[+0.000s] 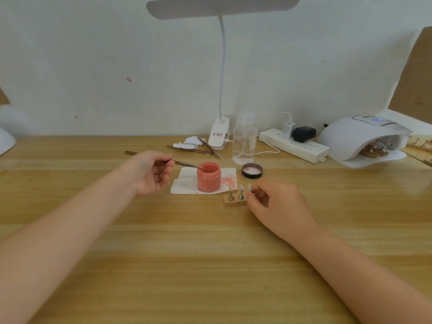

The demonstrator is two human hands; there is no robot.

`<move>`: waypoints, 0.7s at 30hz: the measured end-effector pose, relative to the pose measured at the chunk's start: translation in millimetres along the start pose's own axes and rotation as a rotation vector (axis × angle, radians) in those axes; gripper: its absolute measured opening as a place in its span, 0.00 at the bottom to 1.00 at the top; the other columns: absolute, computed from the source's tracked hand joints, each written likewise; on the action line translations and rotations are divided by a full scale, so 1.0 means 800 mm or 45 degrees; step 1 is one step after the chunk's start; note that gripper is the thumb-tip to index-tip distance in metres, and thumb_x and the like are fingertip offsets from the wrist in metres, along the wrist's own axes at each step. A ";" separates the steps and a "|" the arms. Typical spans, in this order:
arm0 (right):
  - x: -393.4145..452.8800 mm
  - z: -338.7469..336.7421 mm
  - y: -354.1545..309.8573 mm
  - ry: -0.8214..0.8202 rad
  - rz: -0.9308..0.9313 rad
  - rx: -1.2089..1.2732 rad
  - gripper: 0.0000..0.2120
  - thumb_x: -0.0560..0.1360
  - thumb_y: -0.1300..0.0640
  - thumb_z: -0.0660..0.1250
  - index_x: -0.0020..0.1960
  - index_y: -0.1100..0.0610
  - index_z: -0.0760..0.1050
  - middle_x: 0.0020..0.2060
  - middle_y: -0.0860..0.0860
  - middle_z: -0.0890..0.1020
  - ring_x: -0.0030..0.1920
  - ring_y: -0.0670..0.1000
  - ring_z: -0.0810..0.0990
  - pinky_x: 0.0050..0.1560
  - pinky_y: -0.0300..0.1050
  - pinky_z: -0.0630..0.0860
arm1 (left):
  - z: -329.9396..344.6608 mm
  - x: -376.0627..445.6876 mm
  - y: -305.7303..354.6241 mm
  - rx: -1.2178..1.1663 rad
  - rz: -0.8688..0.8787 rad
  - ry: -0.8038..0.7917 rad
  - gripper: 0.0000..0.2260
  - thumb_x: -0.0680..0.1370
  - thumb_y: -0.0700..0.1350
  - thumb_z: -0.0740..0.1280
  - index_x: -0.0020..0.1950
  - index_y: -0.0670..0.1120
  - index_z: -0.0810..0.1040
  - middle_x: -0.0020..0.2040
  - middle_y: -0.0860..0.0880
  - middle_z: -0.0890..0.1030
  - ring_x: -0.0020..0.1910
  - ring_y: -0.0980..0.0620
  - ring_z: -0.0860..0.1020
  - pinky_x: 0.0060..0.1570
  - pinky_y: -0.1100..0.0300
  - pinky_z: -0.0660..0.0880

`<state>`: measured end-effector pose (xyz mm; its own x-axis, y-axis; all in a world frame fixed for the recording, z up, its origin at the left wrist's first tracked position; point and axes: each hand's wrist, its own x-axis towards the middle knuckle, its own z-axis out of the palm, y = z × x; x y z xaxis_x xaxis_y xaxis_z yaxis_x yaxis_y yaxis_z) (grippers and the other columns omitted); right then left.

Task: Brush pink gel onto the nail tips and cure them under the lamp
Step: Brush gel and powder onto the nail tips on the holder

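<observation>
Left hand pinches the brush, long axis running left-to-right, bristle end dipped in the open pink gel jar on the stained tissue. Right hand curls its fingers round one nail tip on its stand, just right of the wooden block with two more tips. Key relation: nail tips sit right and slightly near of the jar, so the loaded brush likely swings right toward the right hand. Curing lamp sits far right on the counter, nearer the right hand.
</observation>
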<state>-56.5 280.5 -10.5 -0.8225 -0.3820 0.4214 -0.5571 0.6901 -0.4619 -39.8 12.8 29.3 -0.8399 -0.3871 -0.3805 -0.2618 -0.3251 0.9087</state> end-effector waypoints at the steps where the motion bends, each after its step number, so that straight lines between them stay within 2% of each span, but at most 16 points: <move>1: 0.000 0.000 0.000 0.000 -0.001 -0.003 0.07 0.76 0.50 0.64 0.46 0.51 0.79 0.35 0.45 0.80 0.37 0.46 0.77 0.39 0.49 0.77 | -0.003 0.000 0.000 -0.004 -0.001 0.008 0.07 0.78 0.40 0.65 0.39 0.42 0.75 0.24 0.51 0.77 0.20 0.57 0.74 0.22 0.69 0.71; 5: 0.000 0.002 0.001 0.016 -0.011 -0.011 0.07 0.75 0.50 0.64 0.44 0.51 0.79 0.34 0.45 0.80 0.36 0.46 0.77 0.38 0.48 0.77 | -0.010 -0.002 0.003 -0.061 0.075 0.055 0.07 0.78 0.40 0.65 0.39 0.43 0.75 0.24 0.51 0.77 0.20 0.57 0.74 0.22 0.69 0.71; 8: -0.001 0.003 0.001 0.078 -0.009 -0.038 0.08 0.75 0.49 0.65 0.43 0.51 0.79 0.33 0.45 0.81 0.35 0.47 0.78 0.37 0.46 0.77 | 0.002 -0.011 0.009 -0.201 0.254 0.073 0.06 0.78 0.41 0.65 0.41 0.43 0.75 0.24 0.52 0.77 0.20 0.58 0.74 0.23 0.69 0.71; 12: -0.001 0.003 0.000 0.138 -0.018 0.017 0.07 0.75 0.52 0.66 0.42 0.52 0.80 0.32 0.43 0.80 0.34 0.45 0.78 0.37 0.46 0.77 | 0.034 -0.040 0.009 -0.244 0.532 -0.013 0.04 0.77 0.41 0.68 0.42 0.45 0.77 0.28 0.51 0.81 0.25 0.59 0.77 0.26 0.68 0.74; 17: -0.002 0.004 -0.001 0.198 -0.052 0.149 0.04 0.74 0.56 0.69 0.43 0.56 0.81 0.32 0.44 0.80 0.31 0.41 0.76 0.38 0.40 0.76 | 0.064 -0.076 -0.015 -0.115 0.870 -0.090 0.04 0.75 0.38 0.69 0.40 0.43 0.78 0.31 0.49 0.83 0.28 0.55 0.80 0.30 0.66 0.76; 21: -0.001 0.004 0.000 0.198 -0.029 0.253 0.06 0.73 0.57 0.70 0.49 0.54 0.81 0.33 0.44 0.80 0.32 0.43 0.76 0.39 0.41 0.77 | 0.068 -0.091 -0.050 0.206 1.234 -0.133 0.08 0.75 0.36 0.69 0.38 0.45 0.77 0.33 0.49 0.83 0.32 0.57 0.81 0.34 0.70 0.75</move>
<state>-55.9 278.8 -13.2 -0.7904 -0.2861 0.5417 -0.5997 0.5419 -0.5889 6.1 101.2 30.0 -0.7611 -0.3430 0.5505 0.5058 0.2175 0.8348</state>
